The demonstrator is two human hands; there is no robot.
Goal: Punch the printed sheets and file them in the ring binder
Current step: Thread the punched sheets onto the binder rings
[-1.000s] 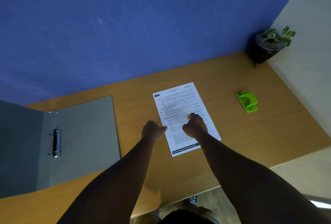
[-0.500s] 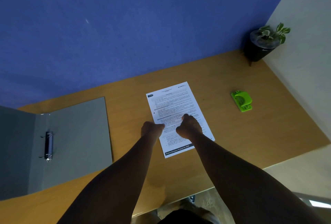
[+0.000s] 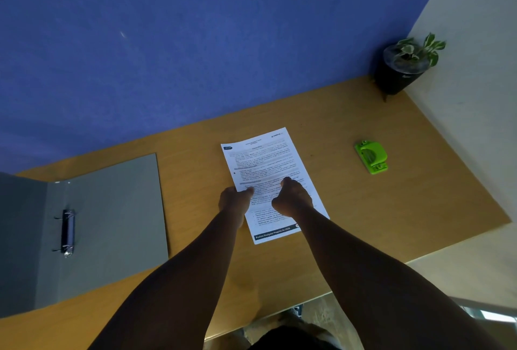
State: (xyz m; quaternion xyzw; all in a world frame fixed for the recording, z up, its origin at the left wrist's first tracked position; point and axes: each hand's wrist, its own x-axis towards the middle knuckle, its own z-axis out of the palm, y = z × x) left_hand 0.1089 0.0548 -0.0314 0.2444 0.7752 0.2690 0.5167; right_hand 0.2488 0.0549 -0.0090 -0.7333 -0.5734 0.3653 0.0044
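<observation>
The printed sheets [image 3: 265,159] lie in a white stack at the middle of the wooden desk, turned slightly clockwise. My left hand [image 3: 235,202] is curled at the stack's left edge, with the thumb on top of the paper. My right hand [image 3: 292,198] rests as a closed fist on the lower middle of the top sheet. The grey ring binder [image 3: 112,218] lies open on the left, and its metal ring mechanism [image 3: 68,233] is exposed. A green hole punch [image 3: 371,156] sits to the right of the sheets, apart from both hands.
A small potted plant [image 3: 402,67] stands in the desk's back right corner. A blue wall runs along the back of the desk [image 3: 391,209] and a pale wall along its right side. The desk's front edge is close to my body.
Both hands stay on the sheets in nearly the same pose. The view has shifted a little, so everything sits slightly further left in the frame.
</observation>
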